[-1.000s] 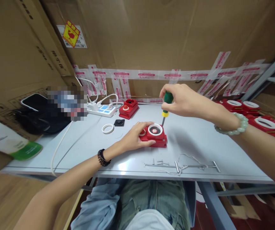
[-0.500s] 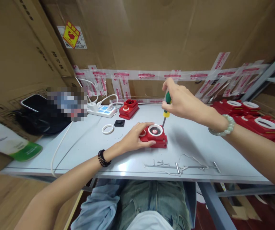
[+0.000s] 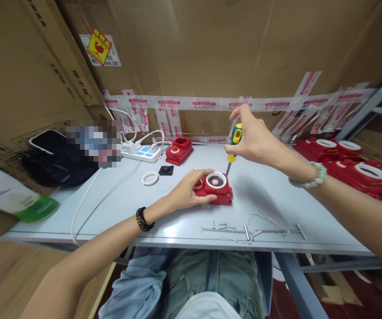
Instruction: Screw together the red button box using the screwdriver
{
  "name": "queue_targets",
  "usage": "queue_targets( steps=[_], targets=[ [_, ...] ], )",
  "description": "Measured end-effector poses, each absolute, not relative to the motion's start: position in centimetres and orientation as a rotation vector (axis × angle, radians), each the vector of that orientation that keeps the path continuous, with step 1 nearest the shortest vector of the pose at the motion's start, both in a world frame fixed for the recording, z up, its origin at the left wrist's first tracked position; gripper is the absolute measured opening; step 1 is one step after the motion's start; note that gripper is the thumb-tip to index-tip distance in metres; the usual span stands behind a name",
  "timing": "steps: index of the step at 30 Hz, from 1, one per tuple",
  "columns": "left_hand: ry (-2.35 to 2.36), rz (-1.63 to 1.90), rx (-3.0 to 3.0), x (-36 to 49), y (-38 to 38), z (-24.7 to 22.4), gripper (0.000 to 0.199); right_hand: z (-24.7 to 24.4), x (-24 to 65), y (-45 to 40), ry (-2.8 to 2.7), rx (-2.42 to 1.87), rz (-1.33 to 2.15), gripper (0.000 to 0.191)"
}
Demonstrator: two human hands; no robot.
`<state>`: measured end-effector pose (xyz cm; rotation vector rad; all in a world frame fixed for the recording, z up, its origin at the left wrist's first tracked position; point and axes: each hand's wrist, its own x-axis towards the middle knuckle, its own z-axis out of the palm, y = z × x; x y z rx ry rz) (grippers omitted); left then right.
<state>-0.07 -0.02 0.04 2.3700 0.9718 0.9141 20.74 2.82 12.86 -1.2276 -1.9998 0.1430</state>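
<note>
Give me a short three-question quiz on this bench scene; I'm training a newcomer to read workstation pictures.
1. True or false: the left hand rests on the red box that lies on the table.
2. What does the right hand hold?
A. a white ring
B. a screwdriver
C. a phone
3. Fill in: the screwdriver tip touches the red box at its far ____ corner.

Key
1. True: the hand lies on the box's left side.
2. B: its fingers grip the green and yellow handle; the white ring lies loose on the table.
3. right, beside the white-rimmed round opening.
</note>
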Motion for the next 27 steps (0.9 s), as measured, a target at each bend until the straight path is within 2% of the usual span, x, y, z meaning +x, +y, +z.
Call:
queue_targets(
  steps=[7,20,24,27],
  targets=[
    [0.980,0.917,2.367,-0.1,-0.1,0.1,0.067,12.9,20.7,1.9,-2.043,-1.438,0.087,0.043],
    [0.964,0.930,2.367,-0.1,-0.1,-0.1,0.066,14.5,22.1,1.0,-1.954,-1.205,0.044,0.042],
    [0.995,0.913,2.389,-0.2,0.0,0.0,0.067,14.8,22.4,-1.3,-1.956,-1.225,0.113,0.040],
    [1.025,1.035,2.498,-0.3,-0.4,0.4,0.071,13.9,22.3,-3.0,-2.007,-1.202,0.205,0.037]
  ],
)
